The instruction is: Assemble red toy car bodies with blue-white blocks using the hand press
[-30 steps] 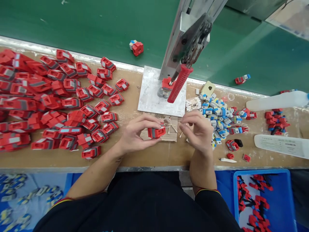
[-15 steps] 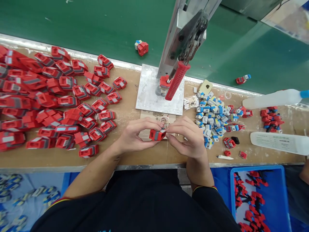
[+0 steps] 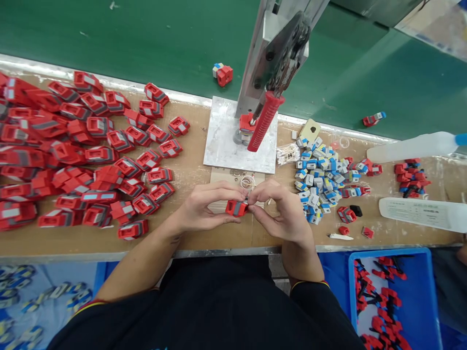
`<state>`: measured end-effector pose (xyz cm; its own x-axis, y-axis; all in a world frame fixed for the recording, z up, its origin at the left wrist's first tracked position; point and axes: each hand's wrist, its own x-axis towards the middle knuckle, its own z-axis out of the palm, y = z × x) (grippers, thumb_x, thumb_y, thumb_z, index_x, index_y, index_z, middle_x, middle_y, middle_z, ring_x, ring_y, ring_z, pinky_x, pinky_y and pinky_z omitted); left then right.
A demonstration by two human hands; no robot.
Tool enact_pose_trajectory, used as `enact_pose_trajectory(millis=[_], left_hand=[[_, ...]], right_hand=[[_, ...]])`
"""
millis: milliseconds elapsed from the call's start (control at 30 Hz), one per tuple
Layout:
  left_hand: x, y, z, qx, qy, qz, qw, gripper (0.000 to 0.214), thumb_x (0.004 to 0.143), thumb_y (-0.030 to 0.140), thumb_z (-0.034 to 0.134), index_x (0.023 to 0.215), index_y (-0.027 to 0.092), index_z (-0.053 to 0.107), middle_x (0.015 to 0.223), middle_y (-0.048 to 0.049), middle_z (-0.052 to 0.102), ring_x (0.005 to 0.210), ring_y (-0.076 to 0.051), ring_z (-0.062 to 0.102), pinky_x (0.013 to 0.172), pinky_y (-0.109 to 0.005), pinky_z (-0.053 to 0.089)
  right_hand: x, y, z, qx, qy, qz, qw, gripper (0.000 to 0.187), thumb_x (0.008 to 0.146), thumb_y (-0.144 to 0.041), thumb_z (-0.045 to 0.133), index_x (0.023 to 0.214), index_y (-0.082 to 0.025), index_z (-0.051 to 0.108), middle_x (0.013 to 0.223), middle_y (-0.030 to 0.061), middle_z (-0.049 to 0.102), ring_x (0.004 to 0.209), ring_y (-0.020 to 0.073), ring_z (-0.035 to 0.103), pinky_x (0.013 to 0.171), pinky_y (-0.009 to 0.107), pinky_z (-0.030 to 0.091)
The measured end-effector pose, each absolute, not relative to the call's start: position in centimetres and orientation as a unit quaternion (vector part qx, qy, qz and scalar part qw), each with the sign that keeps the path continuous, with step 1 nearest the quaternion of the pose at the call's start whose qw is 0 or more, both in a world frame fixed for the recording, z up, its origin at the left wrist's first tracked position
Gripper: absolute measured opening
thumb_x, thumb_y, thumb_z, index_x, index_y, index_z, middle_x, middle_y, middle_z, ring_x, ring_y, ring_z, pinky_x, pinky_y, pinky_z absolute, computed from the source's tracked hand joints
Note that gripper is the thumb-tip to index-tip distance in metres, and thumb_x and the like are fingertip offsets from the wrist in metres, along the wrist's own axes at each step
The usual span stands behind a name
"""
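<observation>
Over the middle of the bench, my left hand is closed round a small red plastic block with a grey band. My right hand is pinched at the block's right end, thumb and forefinger together; what lies between those fingertips is too small to make out. Just beyond the fingertips shows a thin pale stick by a clear round ring; whether the right hand touches the stick cannot be told. Behind them a toggle press with a red handle stands on a metal plate, another red part under its plunger.
Many red-and-grey blocks cover the left side. To the right are a bundle of cotton swabs, a heap of white-and-blue pieces, a white knife and two plastic bottles. A blue bin sits below right.
The red block has turned slightly, and my right fingers have come closer over its right end. My left hand keeps its hold.
</observation>
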<state>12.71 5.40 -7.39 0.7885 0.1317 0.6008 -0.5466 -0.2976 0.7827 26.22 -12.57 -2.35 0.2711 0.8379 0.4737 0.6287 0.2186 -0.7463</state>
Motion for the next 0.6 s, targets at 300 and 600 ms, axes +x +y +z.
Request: enact_pose_trajectory(millis=[300,600], left_hand=[[12.72,5.77,-7.16,0.754,-0.134,0.300,0.569,0.049,0.084,0.031,0.095,0.129,0.021,0.077,0.105,-0.0124,0.086,0.094,-0.024,0.085,0.089,-0.031,0.070],[12.56,6.21,-7.12,0.745,-0.126,0.283,0.592,0.053,0.078,0.025,0.099,0.127,0.026,0.079,0.106,-0.0104,0.087,0.095,-0.025,0.085,0.091,-0.033,0.070]], right_hand=[[25.80,-12.57,-2.23,-0.631,-0.601,0.085,0.482,0.027,0.095,-0.003,0.066,0.108,-0.026,0.058,0.090,0.0018,0.075,0.082,0.0171,0.073,0.073,0.030,0.061],[25.44,-12.42,-2.44,-0.635,-0.584,0.103,0.496,0.021,0.099,-0.006,0.067,0.100,-0.025,0.059,0.086,0.0010,0.075,0.078,0.0159,0.075,0.071,0.029,0.062]])
